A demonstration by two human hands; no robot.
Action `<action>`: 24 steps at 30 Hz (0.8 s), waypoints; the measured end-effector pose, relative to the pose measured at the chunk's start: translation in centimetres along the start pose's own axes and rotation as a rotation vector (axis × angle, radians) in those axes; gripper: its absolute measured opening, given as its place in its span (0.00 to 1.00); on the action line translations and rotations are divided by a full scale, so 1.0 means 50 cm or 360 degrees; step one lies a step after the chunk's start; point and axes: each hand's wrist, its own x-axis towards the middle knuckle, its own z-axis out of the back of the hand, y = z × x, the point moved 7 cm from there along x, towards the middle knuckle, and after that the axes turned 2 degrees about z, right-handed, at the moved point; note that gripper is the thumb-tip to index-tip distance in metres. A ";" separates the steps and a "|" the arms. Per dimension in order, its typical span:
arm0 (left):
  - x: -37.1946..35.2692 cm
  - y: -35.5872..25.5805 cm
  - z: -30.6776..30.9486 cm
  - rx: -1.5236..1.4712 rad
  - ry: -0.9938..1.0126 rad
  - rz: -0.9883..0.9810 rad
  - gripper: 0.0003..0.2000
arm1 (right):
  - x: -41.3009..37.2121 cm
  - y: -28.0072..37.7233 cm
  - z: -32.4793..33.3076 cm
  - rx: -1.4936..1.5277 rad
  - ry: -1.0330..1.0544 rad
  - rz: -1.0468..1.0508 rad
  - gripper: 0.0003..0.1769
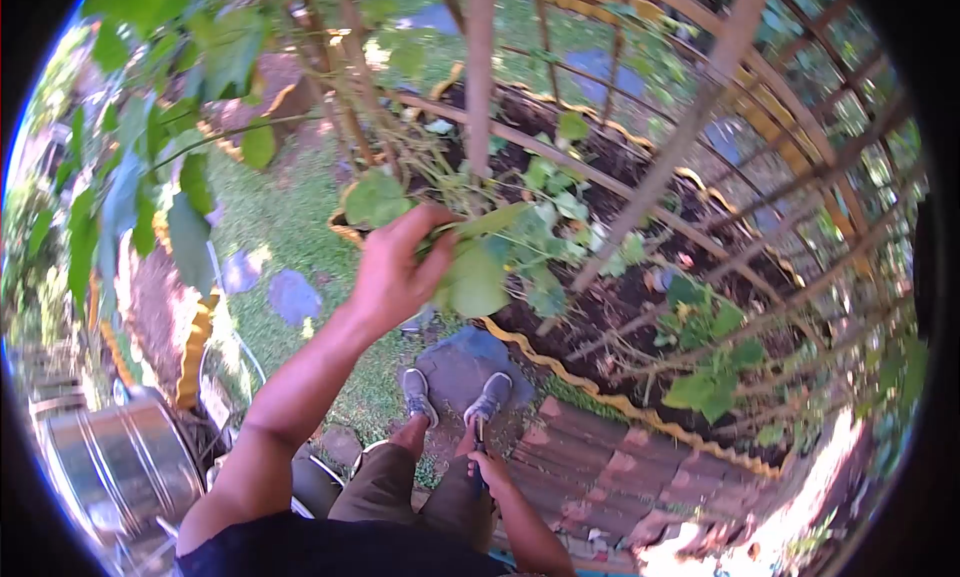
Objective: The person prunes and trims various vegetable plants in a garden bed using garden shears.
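My left hand (402,267) is raised in front of me, its fingers pinched on broad green leaves (474,280) beside the climbing plant. A rounder leaf (376,198) stands just beyond the knuckles. Low by my thigh, my right hand (487,470) is wrapped round a slim dark-handled tool (479,439); its tip points toward my shoes and its kind cannot be made out. Tangled stems (420,162) and more foliage rise from the garden bed (625,312) to the right of my left hand.
A wooden lattice trellis (690,127) leans over the bed, which has wavy yellow edging (600,392). Under my feet is a stone slab (462,367), with brown paving (600,467) to the right. A metal drum (125,467) stands at lower left. Leafy branches (190,207) hang at upper left.
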 end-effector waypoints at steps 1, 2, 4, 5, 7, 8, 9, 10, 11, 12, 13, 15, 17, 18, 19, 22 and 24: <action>0.046 -0.031 0.005 -0.0037 -0.0135 -0.0104 0.07 | 0.000 -0.007 0.008 0.0064 -0.0019 -0.0089 0.12; 0.095 -0.073 0.016 -0.0069 -0.0221 -0.0191 0.07 | 0.008 -0.020 0.016 0.0099 -0.0011 -0.0184 0.12; 0.194 -0.124 0.014 -0.0141 -0.0423 -0.0397 0.08 | 0.011 -0.026 0.031 0.0118 -0.0055 -0.0205 0.11; 0.240 -0.149 0.009 -0.0240 -0.0504 -0.0456 0.07 | 0.008 -0.029 0.025 0.0078 -0.0017 -0.0234 0.11; 0.325 -0.164 -0.039 -0.0168 -0.0521 -0.0501 0.07 | 0.004 -0.031 0.060 0.0110 -0.0087 -0.0251 0.13; 0.365 -0.161 -0.067 -0.0087 -0.0525 -0.0466 0.07 | 0.003 -0.032 0.086 0.0113 -0.0131 -0.0256 0.12; 0.404 -0.144 -0.094 -0.0027 -0.0511 -0.0411 0.08 | 0.006 -0.029 0.091 0.0098 -0.0129 -0.0274 0.11; 0.435 -0.123 -0.115 0.0040 -0.0496 -0.0351 0.09 | 0.007 -0.029 0.099 0.0081 -0.0126 -0.0299 0.11; 0.458 -0.100 -0.133 0.0102 -0.0477 -0.0293 0.09 | 0.011 -0.025 0.101 0.0071 -0.0121 -0.0332 0.11; 0.476 -0.084 -0.147 0.0112 -0.0465 -0.0258 0.10 | 0.014 -0.020 0.104 0.0049 -0.0110 -0.0352 0.11; 0.492 -0.071 -0.157 0.0121 -0.0451 -0.0230 0.10 | 0.020 -0.019 0.106 0.0035 -0.0097 -0.0368 0.11; 0.527 -0.042 -0.175 0.0119 -0.0389 -0.0152 0.12 | 0.028 -0.013 0.110 -0.0009 -0.0066 -0.0403 0.12; 0.555 -0.012 -0.190 0.0092 -0.0294 -0.0048 0.15 | 0.039 -0.012 0.120 -0.0050 -0.0037 -0.0427 0.13; 0.561 -0.002 -0.198 0.0137 -0.0206 0.0072 0.17 | 0.046 -0.012 0.126 -0.0078 -0.0018 -0.0430 0.14; 0.561 0.009 -0.210 0.0180 -0.0116 0.0196 0.19 | 0.053 -0.014 0.132 -0.0096 0.0001 -0.0448 0.15; 0.549 0.028 -0.238 0.0448 0.0024 0.0220 0.26 | 0.072 -0.031 0.152 -0.0132 0.0074 -0.0527 0.19; 0.528 0.031 -0.251 0.0445 -0.0026 0.0047 0.27 | 0.089 -0.035 0.164 -0.0130 0.0132 -0.0559 0.21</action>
